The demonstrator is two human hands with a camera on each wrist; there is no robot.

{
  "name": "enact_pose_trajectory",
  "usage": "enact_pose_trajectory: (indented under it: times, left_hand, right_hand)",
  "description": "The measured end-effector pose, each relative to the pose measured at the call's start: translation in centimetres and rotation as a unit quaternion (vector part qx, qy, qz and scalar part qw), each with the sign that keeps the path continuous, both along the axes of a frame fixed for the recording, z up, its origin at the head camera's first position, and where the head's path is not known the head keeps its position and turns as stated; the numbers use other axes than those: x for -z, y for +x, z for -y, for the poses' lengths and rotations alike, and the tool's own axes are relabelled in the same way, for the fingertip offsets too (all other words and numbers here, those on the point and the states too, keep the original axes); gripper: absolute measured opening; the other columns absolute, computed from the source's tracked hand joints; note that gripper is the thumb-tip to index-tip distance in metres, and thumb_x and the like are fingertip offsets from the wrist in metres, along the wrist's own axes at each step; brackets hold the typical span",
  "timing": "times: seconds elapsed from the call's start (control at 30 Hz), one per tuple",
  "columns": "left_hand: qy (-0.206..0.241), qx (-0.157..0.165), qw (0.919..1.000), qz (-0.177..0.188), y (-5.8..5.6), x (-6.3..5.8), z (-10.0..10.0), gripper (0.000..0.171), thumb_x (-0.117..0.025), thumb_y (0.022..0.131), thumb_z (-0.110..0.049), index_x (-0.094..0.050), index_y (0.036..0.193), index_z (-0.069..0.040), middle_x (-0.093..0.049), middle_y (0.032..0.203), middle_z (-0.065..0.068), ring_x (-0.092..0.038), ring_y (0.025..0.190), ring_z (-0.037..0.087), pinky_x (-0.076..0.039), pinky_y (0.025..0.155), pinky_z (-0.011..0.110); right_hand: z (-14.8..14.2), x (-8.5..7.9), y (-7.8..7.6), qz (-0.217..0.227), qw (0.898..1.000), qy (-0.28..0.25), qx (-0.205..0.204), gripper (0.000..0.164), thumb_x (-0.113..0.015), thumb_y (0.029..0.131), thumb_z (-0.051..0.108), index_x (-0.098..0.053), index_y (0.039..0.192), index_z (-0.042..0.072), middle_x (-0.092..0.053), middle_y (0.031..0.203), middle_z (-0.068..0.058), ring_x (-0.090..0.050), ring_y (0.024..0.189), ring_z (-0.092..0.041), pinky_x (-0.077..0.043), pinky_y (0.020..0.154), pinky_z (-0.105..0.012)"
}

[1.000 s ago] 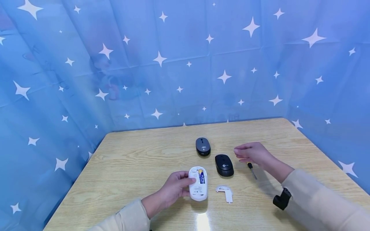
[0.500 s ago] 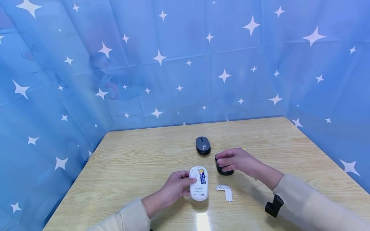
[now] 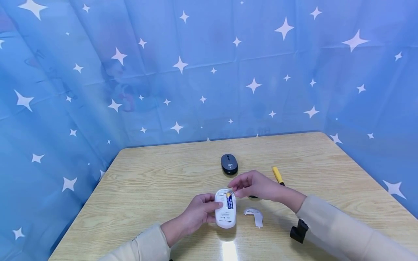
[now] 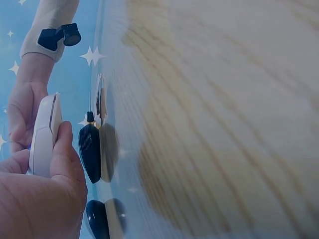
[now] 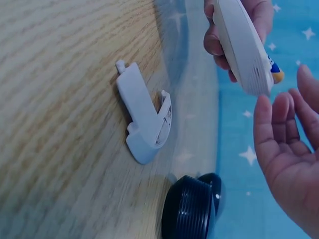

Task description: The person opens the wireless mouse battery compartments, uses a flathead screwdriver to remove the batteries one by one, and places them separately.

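My left hand [image 3: 199,209] holds a white computer mouse [image 3: 224,218] with its underside facing up, thumb on the near face. In its uncovered compartment sits a blue and yellow battery [image 3: 230,201]; one yellow end rises above the body in the right wrist view. My right hand [image 3: 256,185] is at the mouse's top right edge, fingers loosely bent. In the right wrist view its fingertips [image 5: 264,102] are close to the mouse and hold nothing; whether they touch it I cannot tell. The white battery cover [image 3: 257,216] lies on the table to the right.
A black mouse [image 5: 187,209] is mostly hidden behind my right hand in the head view. Farther back stands a grey-black mouse [image 3: 229,165]. A yellow-handled screwdriver [image 3: 277,174] lies partly beneath my right forearm. A blue starry curtain [image 3: 209,83] hangs behind the wooden table [image 3: 147,181].
My right hand has moved left and nearer, from beside the screwdriver, over the black mouse, to the white mouse's edge. My left hand still holds the white mouse in nearly the same place.
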State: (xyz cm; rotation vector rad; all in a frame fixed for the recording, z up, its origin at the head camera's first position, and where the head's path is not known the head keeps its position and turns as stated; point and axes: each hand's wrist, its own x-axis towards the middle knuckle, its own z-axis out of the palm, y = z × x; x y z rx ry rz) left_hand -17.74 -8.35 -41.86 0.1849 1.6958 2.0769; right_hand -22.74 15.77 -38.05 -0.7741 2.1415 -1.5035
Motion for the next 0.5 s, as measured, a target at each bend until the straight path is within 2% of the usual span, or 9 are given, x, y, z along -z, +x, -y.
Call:
enact_pose_trajectory:
  times: [0.27,0.5]
  left_hand:
    - [-0.003,0.011,0.9999,0.000,0.0,0.0,0.0,0.036,-0.060,0.090,-0.003,-0.054,0.122,0.014,-0.064,0.104,0.014,-0.066,0.090,0.025,-0.059,0.078,0.040]
    - [-0.011,0.016,0.9998,0.006,-0.2,0.4,0.1,0.035,-0.062,0.089,-0.005,-0.056,0.119,0.013,-0.063,0.103,0.015,-0.067,0.088,0.024,-0.060,0.075,0.037]
  right_hand:
    - [0.8,0.4,-0.2,-0.021,0.999,0.026,-0.022,0.027,-0.074,0.085,0.006,-0.070,0.111,0.005,-0.066,0.093,-0.006,-0.059,0.089,-0.024,-0.055,0.075,-0.031]
    - [1.1,0.6,-0.3,-0.077,0.995,0.045,-0.039,0.022,-0.075,0.084,0.008,-0.073,0.106,0.009,-0.065,0.087,0.000,-0.059,0.083,-0.017,-0.054,0.072,-0.028]
